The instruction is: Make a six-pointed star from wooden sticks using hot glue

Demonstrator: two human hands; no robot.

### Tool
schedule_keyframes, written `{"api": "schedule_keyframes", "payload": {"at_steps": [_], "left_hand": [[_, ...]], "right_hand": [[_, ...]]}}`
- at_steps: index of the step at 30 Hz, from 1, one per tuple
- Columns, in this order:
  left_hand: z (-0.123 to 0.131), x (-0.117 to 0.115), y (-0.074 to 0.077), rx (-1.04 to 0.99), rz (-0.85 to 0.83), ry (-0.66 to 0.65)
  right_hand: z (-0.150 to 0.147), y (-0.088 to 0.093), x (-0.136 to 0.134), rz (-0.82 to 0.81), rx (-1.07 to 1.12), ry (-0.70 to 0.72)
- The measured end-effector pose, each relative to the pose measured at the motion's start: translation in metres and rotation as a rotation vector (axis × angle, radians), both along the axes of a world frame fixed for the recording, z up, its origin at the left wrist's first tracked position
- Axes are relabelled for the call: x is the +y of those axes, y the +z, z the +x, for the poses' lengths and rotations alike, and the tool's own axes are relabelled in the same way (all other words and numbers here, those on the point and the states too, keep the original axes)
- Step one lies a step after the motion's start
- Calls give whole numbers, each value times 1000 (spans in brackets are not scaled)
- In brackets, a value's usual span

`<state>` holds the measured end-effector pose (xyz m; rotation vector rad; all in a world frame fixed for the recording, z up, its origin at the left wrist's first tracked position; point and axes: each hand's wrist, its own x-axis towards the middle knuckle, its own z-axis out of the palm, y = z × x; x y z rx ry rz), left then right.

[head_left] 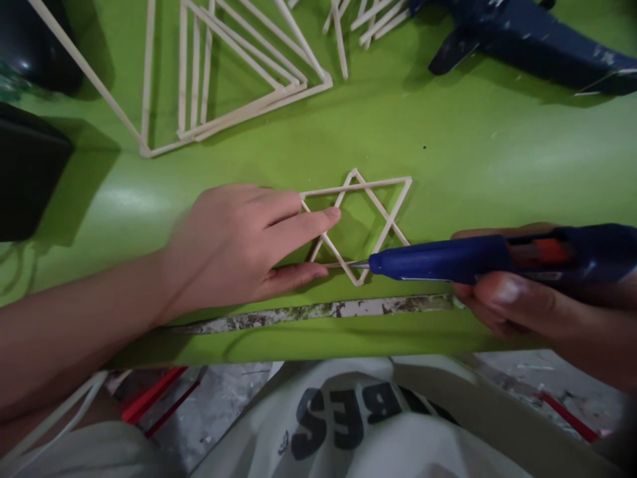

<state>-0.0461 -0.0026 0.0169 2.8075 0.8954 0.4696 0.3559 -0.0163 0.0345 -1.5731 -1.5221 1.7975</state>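
Note:
A small star made of thin pale sticks (371, 196) lies flat on the green table (448, 146). My left hand (239, 242) rests on its left side, fingers stretched out and pressing the sticks down. My right hand (542, 299) grips a blue glue gun (472, 259), held level, its metal tip touching the star's lower edge near my left fingertip.
Larger stick triangles (239, 79) lie at the back left, with loose sticks (358, 20) beside them. A second dark blue glue gun (527, 36) lies at the back right. Black objects (24, 166) stand at the left edge. The table's worn front edge (323, 311) runs just below the star.

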Motion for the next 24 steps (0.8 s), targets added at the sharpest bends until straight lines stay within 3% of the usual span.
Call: {"api": "schedule_keyframes", "payload": {"at_steps": [3,6,18,24], "left_hand": [[0,0,1,14,-16,6],[0,-2,4,49,-51,25],[0,-2,2,37,-15,32],[0,-2,2,45,-51,40]], "right_hand": [[-8,5,4,-5,-13,172],[-15,11,7,-8,-67,224],[-26,14,11,-45,-94,175],[-26,17,9,-33,-93,222]]}}
